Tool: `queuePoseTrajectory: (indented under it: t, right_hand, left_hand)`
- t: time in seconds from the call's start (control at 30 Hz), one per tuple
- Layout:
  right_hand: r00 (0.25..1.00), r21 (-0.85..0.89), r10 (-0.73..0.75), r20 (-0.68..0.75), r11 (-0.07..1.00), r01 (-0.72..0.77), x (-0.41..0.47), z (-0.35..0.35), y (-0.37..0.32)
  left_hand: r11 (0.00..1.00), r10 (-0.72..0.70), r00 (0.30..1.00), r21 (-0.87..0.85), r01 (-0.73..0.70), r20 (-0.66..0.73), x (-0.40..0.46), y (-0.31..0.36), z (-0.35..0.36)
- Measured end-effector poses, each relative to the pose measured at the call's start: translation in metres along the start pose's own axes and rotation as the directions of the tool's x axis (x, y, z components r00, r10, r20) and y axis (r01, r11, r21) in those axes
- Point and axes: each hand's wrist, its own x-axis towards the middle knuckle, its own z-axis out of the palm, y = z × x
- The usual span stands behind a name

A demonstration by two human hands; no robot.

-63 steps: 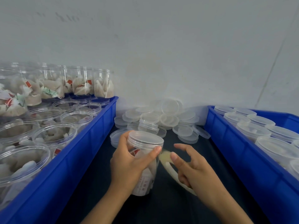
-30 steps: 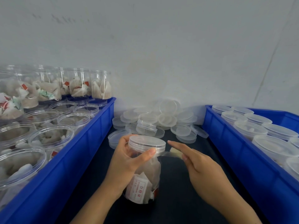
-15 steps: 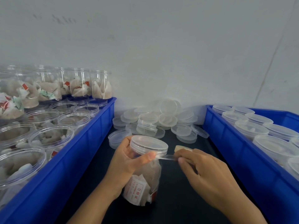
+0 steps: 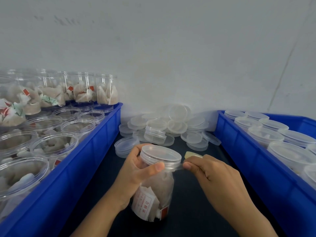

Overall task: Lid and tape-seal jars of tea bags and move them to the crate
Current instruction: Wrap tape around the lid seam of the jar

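Note:
A clear jar of tea bags [image 4: 154, 194] stands tilted on the dark table between two blue crates, with a clear lid [image 4: 160, 155] on it. My left hand [image 4: 136, 171] grips the jar just under the lid, thumb across the front. My right hand [image 4: 210, 175] pinches a strip of clear tape [image 4: 177, 166] stretched taut to the lid's rim on the right side. The tape's yellowish end [image 4: 189, 154] sticks out above my right fingers.
The left blue crate [image 4: 89, 156] holds several open jars of tea bags, some stacked. The right blue crate [image 4: 248, 161] holds several lidded jars. A heap of loose clear lids [image 4: 164, 129] lies against the white wall behind the jar.
My right hand has closed in toward the jar and drawn the tape tight against the lid's rim. My left hand has turned and tilted the jar.

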Motion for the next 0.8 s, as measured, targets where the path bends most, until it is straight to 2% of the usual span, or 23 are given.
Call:
queuePoseTrajectory:
  t: [0.43, 0.53, 0.67, 0.8]
  right_hand:
    - [0.995, 0.054, 0.023, -0.101, 0.998, -0.018, -0.001, 0.010, -0.008]
    - [0.992, 0.048, 0.050, -0.117, 0.998, -0.045, -0.002, 0.012, -0.009]
    - [0.987, 0.070, 0.083, -0.135, 0.995, -0.074, -0.004, 0.011, -0.014]
    - [0.982, 0.068, 0.116, -0.151, 0.992, -0.107, -0.006, 0.013, -0.019]
  left_hand:
    - [0.986, -0.046, 0.999, -0.158, 0.046, 0.004, 0.002, -0.006, 0.002]
    - [0.992, 0.009, 1.000, -0.122, -0.011, -0.011, 0.003, -0.008, 0.003]
    - [0.990, 0.140, 0.981, -0.004, -0.142, -0.137, 0.002, -0.009, 0.005]
    - [0.981, 0.149, 0.977, 0.143, -0.128, -0.154, -0.004, -0.007, 0.014]
